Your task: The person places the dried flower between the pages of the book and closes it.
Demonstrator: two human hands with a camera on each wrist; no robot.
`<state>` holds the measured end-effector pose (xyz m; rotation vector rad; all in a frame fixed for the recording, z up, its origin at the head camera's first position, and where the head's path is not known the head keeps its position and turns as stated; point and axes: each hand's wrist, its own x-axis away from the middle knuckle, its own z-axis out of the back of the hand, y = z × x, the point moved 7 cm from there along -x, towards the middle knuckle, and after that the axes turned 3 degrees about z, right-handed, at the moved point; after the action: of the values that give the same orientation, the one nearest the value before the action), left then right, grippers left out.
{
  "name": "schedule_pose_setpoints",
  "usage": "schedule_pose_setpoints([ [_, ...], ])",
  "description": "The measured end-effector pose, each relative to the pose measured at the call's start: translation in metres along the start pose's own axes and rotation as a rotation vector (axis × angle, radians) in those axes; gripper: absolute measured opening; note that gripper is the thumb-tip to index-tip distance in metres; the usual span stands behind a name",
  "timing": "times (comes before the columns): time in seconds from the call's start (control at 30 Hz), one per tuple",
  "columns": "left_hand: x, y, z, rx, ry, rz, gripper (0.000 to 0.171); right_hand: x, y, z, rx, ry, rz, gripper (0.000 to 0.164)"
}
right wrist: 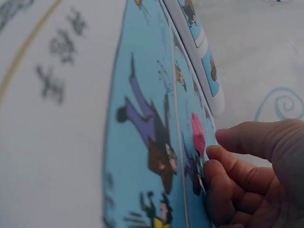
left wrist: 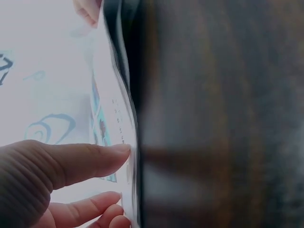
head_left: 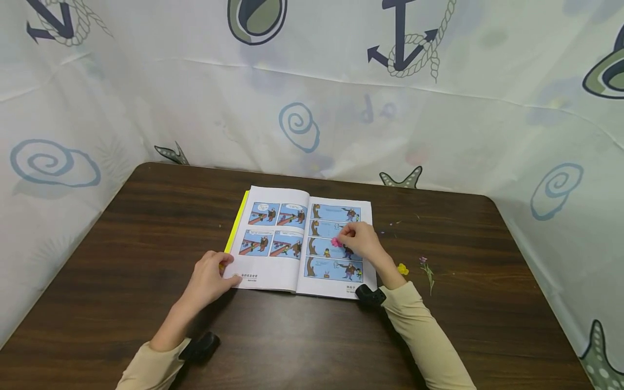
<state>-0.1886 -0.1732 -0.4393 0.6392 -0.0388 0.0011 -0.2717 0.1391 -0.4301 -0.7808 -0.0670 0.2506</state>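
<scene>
An open comic book (head_left: 273,271) lies on the table, blue cartoon panels on both pages and a yellow edge along its left side. At its lower left corner my left hand (head_left: 208,279) grips the book, thumb on the page and the other fingers at the edge. Over the right page, my right hand (head_left: 363,241) has thumb and index fingertips together at a small pink flower (right wrist: 198,135), seemingly pinching its edge. In the right wrist view the flower is against a blue panel, and the exact contact is hard to make out.
A yellow flower (head_left: 402,269) lies on the dark wooden table (head_left: 302,336) beside my right wrist. Just right of it is a purple flower sprig (head_left: 427,273) with a green stem. Tiny bits lie beyond the book's right side. A printed white curtain (head_left: 195,108) hangs behind the table.
</scene>
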Motion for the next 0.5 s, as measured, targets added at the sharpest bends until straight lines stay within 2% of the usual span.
schedule_pose_setpoints([
  [0.23,-0.005,0.012,0.006,0.028,-0.019,-0.066,0.038,0.004,0.004,0.011,-0.042,0.042,0.001,0.012],
  [0.33,-0.008,0.024,0.007,0.073,0.014,-0.131,0.035,0.005,0.005,0.018,-0.044,0.074,0.008,0.011],
  [0.5,-0.011,0.050,0.005,0.156,0.085,-0.275,0.029,0.009,0.005,0.032,-0.051,0.110,0.040,0.012],
])
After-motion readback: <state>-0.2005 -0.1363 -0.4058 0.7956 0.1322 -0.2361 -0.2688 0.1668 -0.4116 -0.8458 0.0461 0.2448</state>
